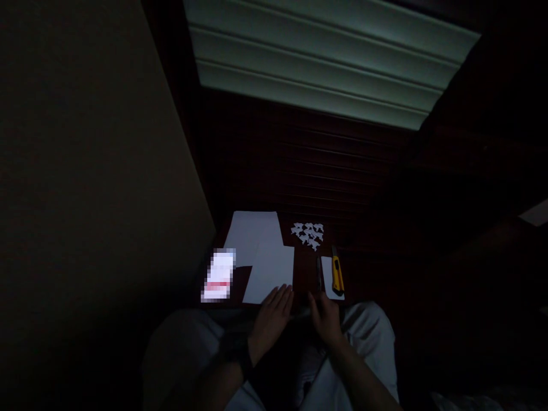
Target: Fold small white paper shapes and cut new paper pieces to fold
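Note:
My left hand (276, 308) lies flat with its fingers together and stretched out on the lower edge of a white sheet of paper (272, 274). My right hand (326, 319) is at the table's near edge, fingers loosely bent and the thumb apart. Just beyond its fingertips lies a thin dark pen-like tool (318, 271); whether they touch it is too dim to tell. Beside it, a yellow utility knife (337, 275) rests on a small white paper piece (327, 275). Small cut white paper shapes (308, 234) form a cluster farther back.
Another white sheet (252, 231) lies partly under the front one. A lit phone (219, 275), its screen blurred, is at the left of the small dark table. A wall (107, 171) stands on the left and a slatted shutter (325, 63) ahead. The surroundings are very dark.

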### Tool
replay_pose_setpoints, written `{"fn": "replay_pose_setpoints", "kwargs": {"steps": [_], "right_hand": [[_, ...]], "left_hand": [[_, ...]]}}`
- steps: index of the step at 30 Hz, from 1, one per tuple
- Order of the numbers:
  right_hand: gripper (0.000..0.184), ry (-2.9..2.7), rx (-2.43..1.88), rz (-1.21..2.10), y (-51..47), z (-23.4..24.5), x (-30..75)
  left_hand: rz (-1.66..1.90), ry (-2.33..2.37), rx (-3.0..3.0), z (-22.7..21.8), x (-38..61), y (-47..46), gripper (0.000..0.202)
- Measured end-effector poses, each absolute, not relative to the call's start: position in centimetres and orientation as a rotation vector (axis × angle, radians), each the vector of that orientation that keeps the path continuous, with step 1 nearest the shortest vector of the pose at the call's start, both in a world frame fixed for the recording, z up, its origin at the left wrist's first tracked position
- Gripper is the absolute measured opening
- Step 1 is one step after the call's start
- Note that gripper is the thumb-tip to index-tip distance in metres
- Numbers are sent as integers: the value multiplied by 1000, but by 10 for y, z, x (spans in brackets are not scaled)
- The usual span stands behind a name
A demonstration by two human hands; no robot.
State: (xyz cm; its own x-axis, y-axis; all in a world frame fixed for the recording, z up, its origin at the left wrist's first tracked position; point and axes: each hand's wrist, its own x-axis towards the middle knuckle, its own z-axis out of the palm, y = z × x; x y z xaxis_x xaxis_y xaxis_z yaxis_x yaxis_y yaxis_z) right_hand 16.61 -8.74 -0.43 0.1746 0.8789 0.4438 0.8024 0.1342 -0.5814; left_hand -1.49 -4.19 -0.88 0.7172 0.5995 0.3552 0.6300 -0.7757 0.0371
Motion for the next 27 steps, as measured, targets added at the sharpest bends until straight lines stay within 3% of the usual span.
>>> {"fn": "replay_pose_setpoints", "kwargs": {"steps": [4,9,13,14,18,27], "right_hand": [[22,-1582,-1646,109,-91,-12,168],[19,-1653,-1540,83,-87,10,164],[51,-1849,-1392,43,-72,66,152],[52,-1918,-1350,49,-67,80,149],[21,-1999,-1212,139,-51,112,140],[22,-1746,-1369,402,-67,109,172]], "left_hand": [[-562,-883,-2811,-16,-31,-43,41],[-926,-962,-2769,24,-46,-29,31],[-1073,-954,-2859,75,-48,-18,30],[-1093,-934,-2889,87,-48,-16,29],[-1262,-1031,-2953,118,-46,-11,32],[-1827,-1711,-2722,148,-59,1,32]]}}
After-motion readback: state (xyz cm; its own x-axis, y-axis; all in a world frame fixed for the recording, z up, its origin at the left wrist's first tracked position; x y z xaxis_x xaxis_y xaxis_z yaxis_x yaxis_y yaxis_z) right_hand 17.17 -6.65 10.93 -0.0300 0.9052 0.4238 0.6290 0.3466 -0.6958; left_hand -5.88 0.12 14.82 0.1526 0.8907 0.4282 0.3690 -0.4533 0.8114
